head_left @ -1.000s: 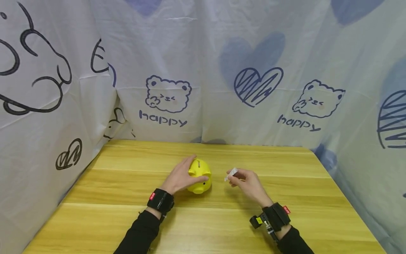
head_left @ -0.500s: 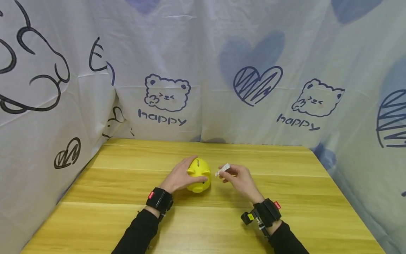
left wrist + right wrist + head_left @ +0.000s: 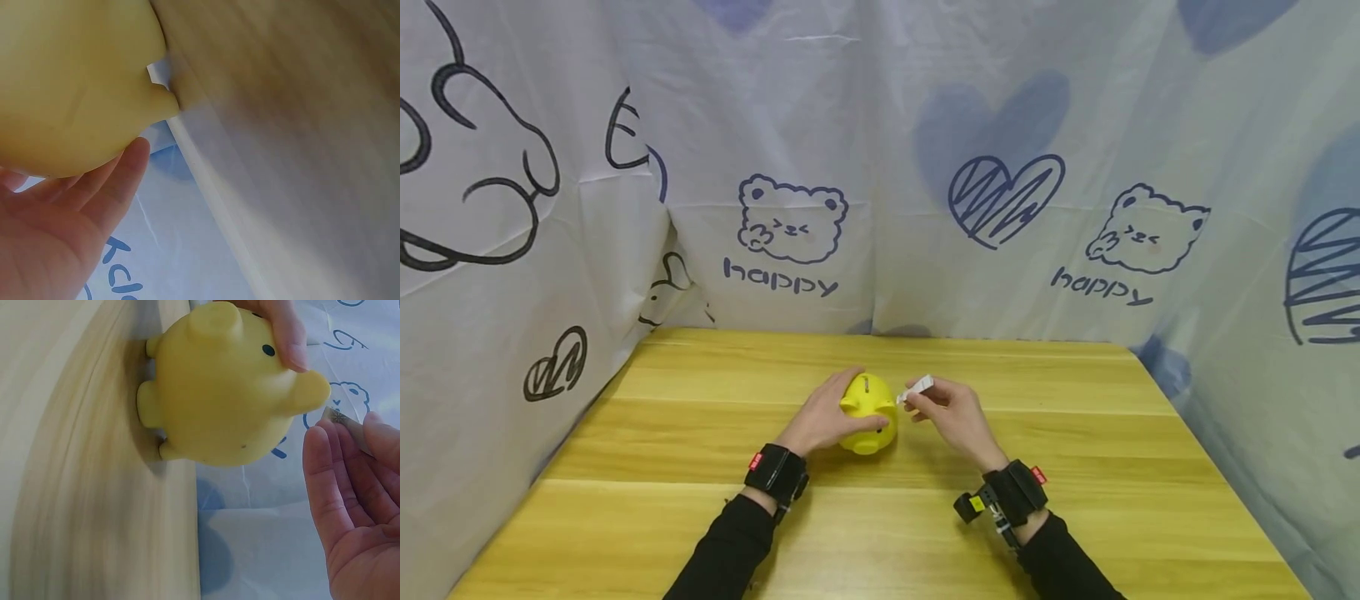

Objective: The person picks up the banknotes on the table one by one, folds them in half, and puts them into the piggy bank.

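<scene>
A yellow piggy bank (image 3: 878, 393) stands upright on the table, a slot (image 3: 867, 385) in its back and its snout toward me. My left hand (image 3: 818, 418) holds it from the left, thumb across the head near an eye and fingers round the far side. In the left wrist view, fingertips lie along the rounded body (image 3: 69, 75). Between thumb and fingers, my right hand (image 3: 953, 415) pinches a small folded piece of printed paper like a banknote (image 3: 917, 388). Its tip is close beside the pig's right-hand ear (image 3: 312, 392), at about the height of the ear.
The wood-grain table (image 3: 1037, 533) stretches out on both sides of the hands. White cloth (image 3: 880, 125) printed with bears and hearts hangs behind it and down the left and right. Each wrist wears a black strap; a small camera (image 3: 968, 507) juts from the right one.
My right hand has moved left and slightly away from me, bringing the folded banknote up beside the piggy bank. The left hand keeps its hold, and the piggy bank stays in place.
</scene>
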Demonstrator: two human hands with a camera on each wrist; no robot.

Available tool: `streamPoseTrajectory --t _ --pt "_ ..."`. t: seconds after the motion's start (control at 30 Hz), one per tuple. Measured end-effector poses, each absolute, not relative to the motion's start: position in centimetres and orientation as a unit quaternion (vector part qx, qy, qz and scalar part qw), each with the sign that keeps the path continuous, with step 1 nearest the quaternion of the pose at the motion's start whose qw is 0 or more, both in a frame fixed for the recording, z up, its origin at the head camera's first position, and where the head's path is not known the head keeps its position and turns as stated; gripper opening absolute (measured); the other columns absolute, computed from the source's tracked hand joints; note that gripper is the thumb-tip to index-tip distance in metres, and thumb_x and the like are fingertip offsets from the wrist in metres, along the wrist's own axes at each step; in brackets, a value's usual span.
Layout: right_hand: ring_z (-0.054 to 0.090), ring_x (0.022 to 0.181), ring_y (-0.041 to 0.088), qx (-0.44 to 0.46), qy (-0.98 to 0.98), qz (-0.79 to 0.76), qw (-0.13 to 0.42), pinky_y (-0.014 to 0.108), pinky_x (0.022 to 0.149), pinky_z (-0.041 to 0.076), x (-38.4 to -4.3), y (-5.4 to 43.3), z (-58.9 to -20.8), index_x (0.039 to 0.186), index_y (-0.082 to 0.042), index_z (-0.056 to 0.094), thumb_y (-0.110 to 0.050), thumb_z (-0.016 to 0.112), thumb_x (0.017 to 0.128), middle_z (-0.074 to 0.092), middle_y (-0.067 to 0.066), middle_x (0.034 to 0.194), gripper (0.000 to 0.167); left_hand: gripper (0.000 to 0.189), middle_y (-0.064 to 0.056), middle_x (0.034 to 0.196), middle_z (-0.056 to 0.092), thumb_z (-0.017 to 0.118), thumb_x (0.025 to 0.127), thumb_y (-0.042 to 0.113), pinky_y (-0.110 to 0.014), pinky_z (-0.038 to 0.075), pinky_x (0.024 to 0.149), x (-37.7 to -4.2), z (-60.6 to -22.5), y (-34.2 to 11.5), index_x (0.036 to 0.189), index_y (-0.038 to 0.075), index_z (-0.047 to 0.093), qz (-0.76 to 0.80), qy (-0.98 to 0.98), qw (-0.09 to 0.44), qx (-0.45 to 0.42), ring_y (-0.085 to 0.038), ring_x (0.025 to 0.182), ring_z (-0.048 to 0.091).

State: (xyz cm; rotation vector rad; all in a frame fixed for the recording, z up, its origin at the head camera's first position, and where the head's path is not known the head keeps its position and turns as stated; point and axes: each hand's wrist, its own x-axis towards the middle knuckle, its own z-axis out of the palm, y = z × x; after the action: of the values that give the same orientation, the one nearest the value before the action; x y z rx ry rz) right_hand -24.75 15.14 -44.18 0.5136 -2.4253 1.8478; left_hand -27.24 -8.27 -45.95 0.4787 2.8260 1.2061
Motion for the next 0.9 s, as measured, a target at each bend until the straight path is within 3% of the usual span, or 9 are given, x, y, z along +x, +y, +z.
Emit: streamPoseTrajectory --t 0.57,0.9 --pt "0.07 0.088 0.025 0.185 -0.774 0.605 0.042 0.034 0.073 0.06 -25.4 13.8 -44.1 0.115 -0.005 0.068 -0.02 0.063 0.097 0.072 0.016 0.101 0.025 0.105 -0.007 0.147 0.046 0.075 0.068 0.071 -0.042 0.051 0.089 -27.1 -45.8 -8.3 0.152 0.021 0.036 0.392 0.908 0.013 0.151 -0.025 0.112 0.054" --pt "0.068 0.093 0.037 0.183 -0.794 0.578 0.044 0.049 0.076 0.058 -24.4 12.8 -42.2 0.117 0.002 0.066 -0.008 0.059 0.098 0.071 0.023 0.104 0.023 0.103 -0.006 0.149 0.045 0.075 0.069 0.07 -0.042 0.05 0.09 -27.1 -45.9 -8.2 0.152 0.022 0.035 0.388 0.91 0.015 0.146 -0.025 0.115 0.053"
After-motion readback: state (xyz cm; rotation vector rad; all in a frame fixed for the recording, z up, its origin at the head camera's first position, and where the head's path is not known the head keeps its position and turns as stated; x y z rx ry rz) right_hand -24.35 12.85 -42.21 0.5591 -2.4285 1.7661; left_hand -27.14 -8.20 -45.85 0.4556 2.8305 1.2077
